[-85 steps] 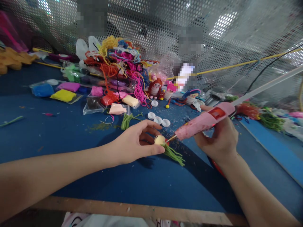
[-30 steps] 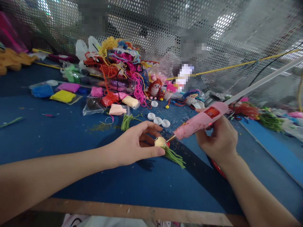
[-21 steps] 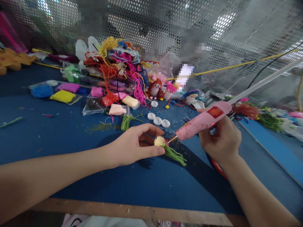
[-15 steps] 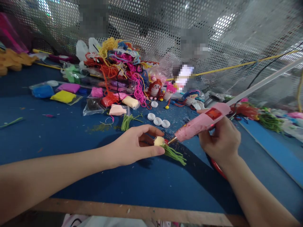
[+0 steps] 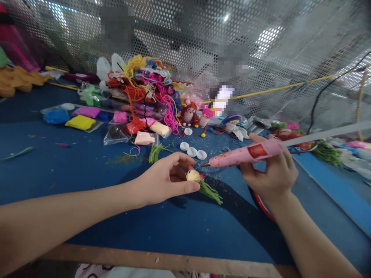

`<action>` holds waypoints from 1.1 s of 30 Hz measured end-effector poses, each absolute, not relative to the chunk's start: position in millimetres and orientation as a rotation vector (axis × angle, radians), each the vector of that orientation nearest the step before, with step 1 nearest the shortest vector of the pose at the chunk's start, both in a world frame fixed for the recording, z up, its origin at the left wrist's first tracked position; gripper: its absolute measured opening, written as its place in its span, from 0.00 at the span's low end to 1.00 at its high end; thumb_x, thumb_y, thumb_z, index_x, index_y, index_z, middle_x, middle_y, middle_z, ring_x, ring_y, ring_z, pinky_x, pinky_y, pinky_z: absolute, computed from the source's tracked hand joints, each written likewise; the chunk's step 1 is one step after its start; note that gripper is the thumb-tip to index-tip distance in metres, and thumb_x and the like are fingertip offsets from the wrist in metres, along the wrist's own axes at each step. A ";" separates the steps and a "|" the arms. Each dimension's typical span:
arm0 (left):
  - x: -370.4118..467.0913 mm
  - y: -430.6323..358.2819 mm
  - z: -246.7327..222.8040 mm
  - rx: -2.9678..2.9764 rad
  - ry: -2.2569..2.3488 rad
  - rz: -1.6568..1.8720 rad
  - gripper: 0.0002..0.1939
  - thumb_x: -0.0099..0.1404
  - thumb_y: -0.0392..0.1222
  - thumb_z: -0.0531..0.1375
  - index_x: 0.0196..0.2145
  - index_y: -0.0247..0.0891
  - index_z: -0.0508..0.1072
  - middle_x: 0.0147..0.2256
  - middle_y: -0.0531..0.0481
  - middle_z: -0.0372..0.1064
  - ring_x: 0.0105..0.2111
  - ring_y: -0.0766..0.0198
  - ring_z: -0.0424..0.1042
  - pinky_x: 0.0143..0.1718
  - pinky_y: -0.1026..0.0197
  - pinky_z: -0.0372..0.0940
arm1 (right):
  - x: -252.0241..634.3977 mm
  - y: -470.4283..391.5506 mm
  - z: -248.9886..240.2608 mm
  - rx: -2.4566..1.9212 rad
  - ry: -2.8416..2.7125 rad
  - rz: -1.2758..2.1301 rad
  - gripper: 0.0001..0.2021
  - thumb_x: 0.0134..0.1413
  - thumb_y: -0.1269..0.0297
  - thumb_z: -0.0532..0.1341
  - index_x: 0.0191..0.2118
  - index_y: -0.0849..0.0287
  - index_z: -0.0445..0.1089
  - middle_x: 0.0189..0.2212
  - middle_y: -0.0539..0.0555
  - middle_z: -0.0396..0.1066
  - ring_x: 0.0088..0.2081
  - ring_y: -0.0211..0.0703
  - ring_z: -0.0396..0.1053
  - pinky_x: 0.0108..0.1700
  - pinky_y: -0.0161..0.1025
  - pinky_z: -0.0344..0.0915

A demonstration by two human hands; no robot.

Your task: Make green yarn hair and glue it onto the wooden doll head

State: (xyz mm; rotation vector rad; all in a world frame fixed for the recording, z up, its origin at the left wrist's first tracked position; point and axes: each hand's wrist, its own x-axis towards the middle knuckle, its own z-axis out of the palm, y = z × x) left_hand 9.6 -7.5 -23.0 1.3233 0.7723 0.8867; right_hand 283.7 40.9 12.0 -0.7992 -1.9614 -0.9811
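Between thumb and fingers, my left hand (image 5: 171,179) holds a small cream-coloured ball (image 5: 193,175) just above the blue table. Green yarn strands (image 5: 210,192) trail from the ball to the right, with a bit of red beside it. My right hand (image 5: 269,173) is closed around a pink glue gun (image 5: 246,154), a long pale stick coming out of its back end. The gun's metal tip points left, a little above the ball and apart from it.
White round caps (image 5: 192,151) and a green yarn bundle (image 5: 155,152) lie beyond my left hand. Farther back are bagged coloured clay (image 5: 81,122), a yarn heap (image 5: 147,79), small dolls (image 5: 189,112) and a phone (image 5: 222,99) by a perforated metal screen (image 5: 179,34).
The glue gun's tip has lifted away from the ball and the gun is tilted flatter. My left hand still holds the ball in nearly the same place.
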 end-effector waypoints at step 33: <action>-55.4 34.9 1.5 0.630 0.692 1.437 0.13 0.57 0.40 0.71 0.37 0.37 0.72 0.32 0.52 0.75 0.31 0.68 0.75 0.35 0.64 0.72 | 143.3 47.3 11.1 -0.966 -2.631 -0.292 0.06 0.59 0.63 0.65 0.40 0.58 0.76 0.35 0.55 0.73 0.44 0.51 0.60 0.50 0.46 0.60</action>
